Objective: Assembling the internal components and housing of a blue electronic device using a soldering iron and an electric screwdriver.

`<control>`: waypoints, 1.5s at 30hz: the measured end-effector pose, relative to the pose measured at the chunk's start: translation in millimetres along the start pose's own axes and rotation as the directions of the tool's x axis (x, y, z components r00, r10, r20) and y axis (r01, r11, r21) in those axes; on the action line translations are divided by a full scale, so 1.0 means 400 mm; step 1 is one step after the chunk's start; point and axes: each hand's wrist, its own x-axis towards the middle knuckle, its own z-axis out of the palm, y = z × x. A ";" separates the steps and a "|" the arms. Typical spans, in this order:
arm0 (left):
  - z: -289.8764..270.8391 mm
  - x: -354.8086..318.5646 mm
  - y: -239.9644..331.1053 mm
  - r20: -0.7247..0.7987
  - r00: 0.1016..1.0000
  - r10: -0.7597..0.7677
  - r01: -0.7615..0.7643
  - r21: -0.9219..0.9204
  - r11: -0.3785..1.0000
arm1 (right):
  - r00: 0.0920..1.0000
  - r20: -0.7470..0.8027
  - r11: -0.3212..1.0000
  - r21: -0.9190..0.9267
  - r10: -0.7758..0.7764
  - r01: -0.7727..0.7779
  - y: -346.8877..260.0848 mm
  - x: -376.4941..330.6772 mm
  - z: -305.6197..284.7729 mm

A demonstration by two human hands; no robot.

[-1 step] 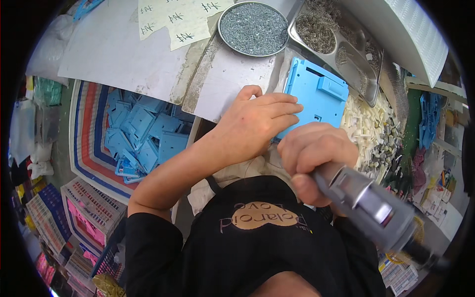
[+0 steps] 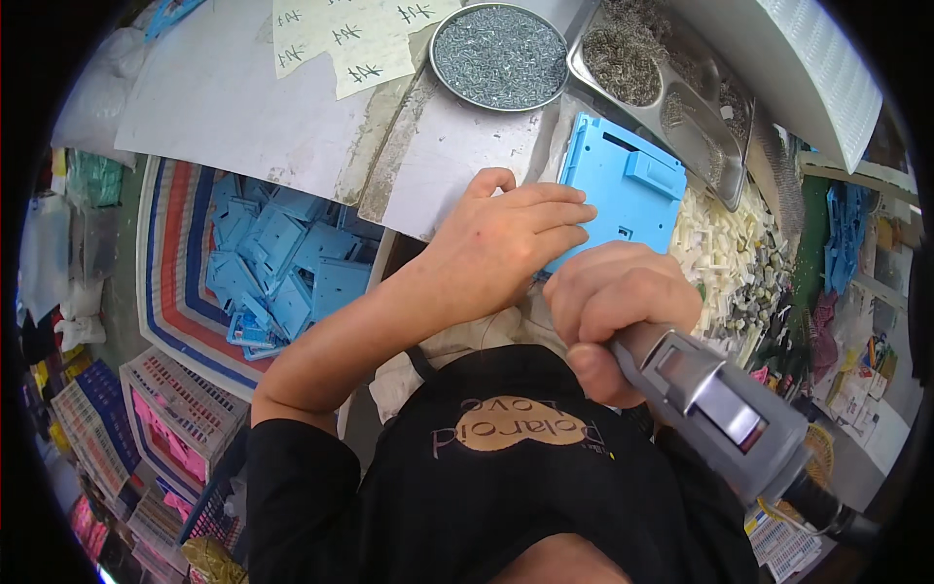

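A light blue plastic housing (image 2: 623,185) lies flat near the table's front edge, with a slot and a raised block on its upper face. My left hand (image 2: 516,234) rests on its left side, fingers stretched out and thumb apart. Wrapped round a grey electric screwdriver (image 2: 715,404) is my right hand (image 2: 623,307), closed, just in front of the housing's near edge. The screwdriver's cable end points toward the lower right. Its tip is hidden behind my right hand, so I cannot tell whether it touches the housing.
A round dish (image 2: 498,56) of small screws and a metal compartment tray (image 2: 720,170) of small metal parts stand beyond the housing. Loose white pieces (image 2: 715,248) are heaped on the right. At left, a striped bag (image 2: 170,263) holds several blue housings (image 2: 282,243).
The rear of the screwdriver has shifted slightly, and its body looks sharper than before. My left hand and the housing have stayed put.
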 end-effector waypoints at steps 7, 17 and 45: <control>-0.016 0.023 0.013 0.083 0.996 -0.036 0.032 0.050 0.998 | 0.999 0.028 1.000 0.010 0.018 -0.019 -0.055 0.015 -0.149; 0.074 0.154 0.075 0.136 0.991 0.000 -0.011 0.079 0.997 | 0.951 -0.308 1.000 0.009 -0.022 0.026 0.001 0.037 -0.404; 0.063 0.107 0.029 0.066 0.991 0.114 -0.114 -0.001 0.993 | 0.925 -0.378 0.991 0.108 -0.034 0.080 -0.046 -0.075 -0.340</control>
